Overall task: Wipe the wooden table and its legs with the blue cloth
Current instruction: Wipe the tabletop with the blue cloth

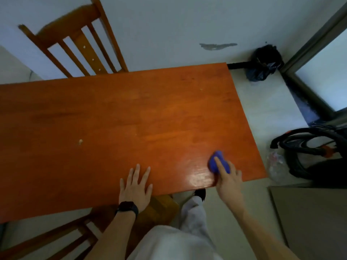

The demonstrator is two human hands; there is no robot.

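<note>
The right hand (228, 177) pressed the bunched blue cloth (218, 162) onto the wooden table (131, 117) near its right front corner, fingers gripping it. The left hand (136, 186) lay flat and empty, fingers spread. The cloth looked soft and light, best held bunched under the palm.

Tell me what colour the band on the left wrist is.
Black. The band on the left hand shows in the head view.
</note>
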